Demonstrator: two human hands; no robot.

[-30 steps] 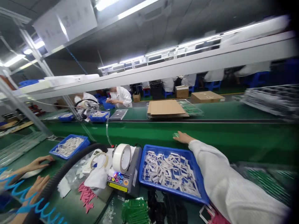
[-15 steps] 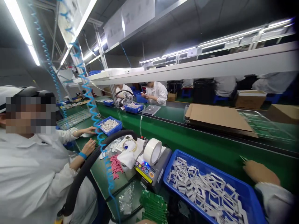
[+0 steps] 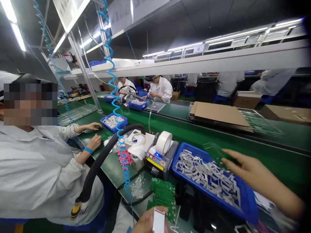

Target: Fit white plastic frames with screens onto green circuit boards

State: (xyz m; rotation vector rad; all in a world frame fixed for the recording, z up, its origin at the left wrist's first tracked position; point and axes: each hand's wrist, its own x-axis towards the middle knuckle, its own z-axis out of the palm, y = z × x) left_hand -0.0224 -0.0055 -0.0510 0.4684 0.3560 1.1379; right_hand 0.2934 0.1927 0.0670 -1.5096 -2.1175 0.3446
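At the bottom, my left hand (image 3: 145,222) is closed around a small white rectangular piece (image 3: 158,221) with a thin pinkish top edge. On the right, my right hand (image 3: 245,168) pinches a green circuit board (image 3: 215,153) between thumb and fingers, above the far right side of a blue bin (image 3: 251,207). Many white plastic frames (image 3: 204,174) fill that bin. Just beyond my left hand lies a pile of green circuit boards (image 3: 163,195).
A tape dispenser (image 3: 157,160) with a white roll stands left of the bin. Pink pieces (image 3: 125,158) and a clear plastic bag (image 3: 137,186) lie nearby. A black hose (image 3: 104,155) crosses before a co-worker (image 3: 43,168). Cardboard (image 3: 220,115) rests beyond the green belt (image 3: 170,131).
My right hand has come from the far right towards the bin, and the circuit board in it now shows clearly. My left hand has risen into view with the white piece. The view has shifted slightly.
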